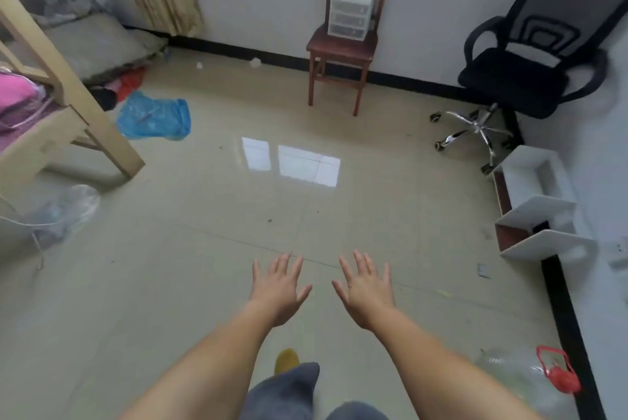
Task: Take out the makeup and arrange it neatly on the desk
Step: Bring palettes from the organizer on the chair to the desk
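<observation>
- The floor (204, 283) under both open hands is glossy, smooth tile, and it reflects a window.
- The drawer box (351, 10), far ahead of the hands, looks like translucent white plastic.
- It stands on a chair (339, 52) of dark red, slightly shiny wood.
- The office chair (530, 79) has black matt cloth, a mesh back and a chromed metal base.
- The blue bag (154, 117) is thin, wrinkled plastic.

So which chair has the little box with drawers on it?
The brown wooden chair by the wall; the small drawer box sits on its seat. The black office chair has wheels and an empty seat.
</observation>
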`<state>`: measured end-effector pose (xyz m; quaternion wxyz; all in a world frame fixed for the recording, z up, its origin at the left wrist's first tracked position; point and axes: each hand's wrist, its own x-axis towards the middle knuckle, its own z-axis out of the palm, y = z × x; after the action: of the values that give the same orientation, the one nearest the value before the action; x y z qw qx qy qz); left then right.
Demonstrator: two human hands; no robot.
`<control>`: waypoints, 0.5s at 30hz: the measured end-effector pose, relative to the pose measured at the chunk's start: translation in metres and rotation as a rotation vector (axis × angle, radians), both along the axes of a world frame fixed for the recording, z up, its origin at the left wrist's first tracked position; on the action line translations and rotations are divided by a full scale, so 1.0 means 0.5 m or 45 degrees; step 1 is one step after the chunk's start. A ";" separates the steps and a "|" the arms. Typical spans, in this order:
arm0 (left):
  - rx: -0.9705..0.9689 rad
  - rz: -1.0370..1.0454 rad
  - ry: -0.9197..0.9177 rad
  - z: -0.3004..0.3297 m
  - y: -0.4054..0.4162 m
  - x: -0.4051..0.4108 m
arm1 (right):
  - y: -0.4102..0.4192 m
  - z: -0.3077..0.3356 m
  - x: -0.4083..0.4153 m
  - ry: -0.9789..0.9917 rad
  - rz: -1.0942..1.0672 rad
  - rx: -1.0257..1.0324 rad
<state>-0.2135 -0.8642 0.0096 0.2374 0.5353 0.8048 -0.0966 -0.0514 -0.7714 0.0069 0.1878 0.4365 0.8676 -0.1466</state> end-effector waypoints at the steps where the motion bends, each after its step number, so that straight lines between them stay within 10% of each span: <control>1: -0.005 -0.024 0.007 0.007 0.046 -0.029 | 0.041 0.009 -0.021 0.009 -0.020 -0.001; 15: 0.049 -0.109 0.050 0.005 0.729 -0.297 | 0.705 0.008 -0.259 0.057 -0.092 0.029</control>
<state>-0.3619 -0.5000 0.0120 0.2069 0.5717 0.7874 -0.1017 -0.1809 -0.4189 0.0107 0.1579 0.4664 0.8568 -0.1531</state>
